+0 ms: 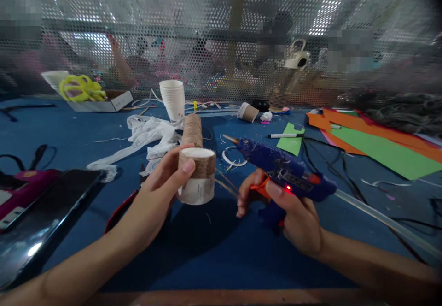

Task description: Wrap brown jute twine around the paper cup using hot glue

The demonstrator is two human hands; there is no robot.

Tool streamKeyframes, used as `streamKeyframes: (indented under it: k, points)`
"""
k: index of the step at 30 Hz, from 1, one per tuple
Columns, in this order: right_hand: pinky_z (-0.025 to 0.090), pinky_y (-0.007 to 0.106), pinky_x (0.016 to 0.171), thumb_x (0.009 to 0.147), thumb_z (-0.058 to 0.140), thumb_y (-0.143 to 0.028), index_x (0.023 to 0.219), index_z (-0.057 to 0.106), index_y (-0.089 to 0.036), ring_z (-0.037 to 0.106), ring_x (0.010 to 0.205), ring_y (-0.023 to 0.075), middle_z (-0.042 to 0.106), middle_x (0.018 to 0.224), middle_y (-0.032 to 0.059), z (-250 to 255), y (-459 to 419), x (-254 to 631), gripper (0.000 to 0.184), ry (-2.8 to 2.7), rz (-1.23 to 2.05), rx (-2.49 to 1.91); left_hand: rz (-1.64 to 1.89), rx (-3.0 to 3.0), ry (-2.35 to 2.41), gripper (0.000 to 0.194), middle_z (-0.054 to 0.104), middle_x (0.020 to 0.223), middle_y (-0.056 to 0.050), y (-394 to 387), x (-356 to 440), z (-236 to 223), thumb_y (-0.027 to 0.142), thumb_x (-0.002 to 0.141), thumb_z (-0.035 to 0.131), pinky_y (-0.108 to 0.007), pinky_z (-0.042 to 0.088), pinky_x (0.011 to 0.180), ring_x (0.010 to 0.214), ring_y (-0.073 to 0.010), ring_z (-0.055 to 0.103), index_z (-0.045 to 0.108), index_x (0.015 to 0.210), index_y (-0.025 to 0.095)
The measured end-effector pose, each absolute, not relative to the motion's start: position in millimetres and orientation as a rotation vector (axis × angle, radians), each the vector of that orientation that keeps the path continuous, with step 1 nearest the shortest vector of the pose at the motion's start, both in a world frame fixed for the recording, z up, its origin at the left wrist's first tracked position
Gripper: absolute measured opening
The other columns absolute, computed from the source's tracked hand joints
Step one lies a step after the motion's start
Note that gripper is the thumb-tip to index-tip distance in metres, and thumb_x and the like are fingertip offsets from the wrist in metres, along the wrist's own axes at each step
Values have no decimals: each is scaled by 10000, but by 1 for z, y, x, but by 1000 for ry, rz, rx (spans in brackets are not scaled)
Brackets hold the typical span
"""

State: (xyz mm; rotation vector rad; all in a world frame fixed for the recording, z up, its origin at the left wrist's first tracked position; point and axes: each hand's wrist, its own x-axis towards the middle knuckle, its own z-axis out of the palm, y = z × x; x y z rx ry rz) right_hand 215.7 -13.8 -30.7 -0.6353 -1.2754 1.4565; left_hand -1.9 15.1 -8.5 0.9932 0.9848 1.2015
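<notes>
My left hand [171, 172] grips a short paper cup [198, 191], raised above the blue table. Brown twine is wound around the cup's upper half; its lower half is bare white with small print. Held in my right hand [293, 209] is a blue glue gun [276, 163] with an orange trigger and a lit red light. Its nozzle points left, above and to the right of the cup, not touching it. A clear glue stick [380, 218] juts from its back end. Behind the cup lies a roll of twine [192, 128], and a loose strand hangs right of the cup.
White cloth strips [148, 131] and stacked paper cups [171, 98] are behind my left hand. A phone [51, 223] lies at left, a box with yellow scissors [83, 89] beyond it. Coloured paper [390, 149] and black cables are at right. A perforated metal screen [207, 34] borders the back.
</notes>
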Motion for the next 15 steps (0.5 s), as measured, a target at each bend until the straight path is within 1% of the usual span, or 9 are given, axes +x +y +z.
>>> streamKeyframes:
  k: [1,4,7,9,10,12,13,14,15]
  points:
    - [558,328,772,1011,497,-372,932,702,-238,679,815,173,699,877,7,-32,-16,217,257,-1304,1447,-635,1213,988,991,378,712,1287,6,15,-2,-8,392,827,740,-216,547,820,1237,-271,599,690,1193,314]
    - [519,318,859,1037,442,-382,946,723,-268,672,874,160,723,906,-5,-32,-20,220,316,-1477,1333,-714,1213,949,966,350,748,1207,-11,15,-2,-5,381,824,744,-220,560,782,1165,-267,647,720,1160,288]
    - [469,354,986,1041,430,-383,956,747,-279,665,983,178,746,967,3,-30,-20,224,344,-1658,1132,-848,1223,884,941,342,768,1125,-39,14,-2,-2,384,828,742,-222,571,745,1050,-240,698,739,1140,245]
    - [464,370,1020,1031,439,-411,968,753,-260,662,1038,197,749,1000,25,-29,-20,227,354,-1735,1032,-893,1230,866,941,362,766,1121,-50,13,-2,-1,388,827,745,-224,573,741,1018,-230,707,735,1154,234]
    - [496,364,985,1025,446,-420,999,746,-248,673,1022,199,748,1017,37,-28,-19,228,347,-1756,1025,-906,1233,868,939,369,762,1135,-49,13,-1,-1,387,829,744,-220,570,745,1021,-226,705,729,1167,238]
    - [571,323,826,1006,483,-394,1061,722,-240,708,879,177,745,1043,49,-26,-19,230,289,-1805,1042,-921,1244,881,950,376,753,1176,-30,14,-1,-1,387,839,738,-188,554,730,1045,-210,695,714,1195,268]
    - [580,304,744,983,524,-361,1075,709,-243,709,798,163,744,1045,48,-24,-18,230,237,-1839,1029,-927,1257,885,972,381,750,1190,-16,14,-1,-1,391,838,738,-163,539,698,1055,-201,690,708,1203,287]
    - [576,296,694,951,569,-318,1085,696,-249,700,737,154,741,1037,45,-23,-18,231,198,-1878,995,-930,1268,887,1003,390,747,1203,-3,15,-2,-2,396,834,742,-142,521,661,1065,-194,685,702,1211,304]
    - [570,302,696,910,609,-274,1071,690,-255,694,728,155,736,1018,41,-20,-18,231,181,-1918,928,-932,1275,884,1035,404,745,1211,5,15,-2,-2,400,827,748,-131,503,627,1072,-191,682,697,1220,316]
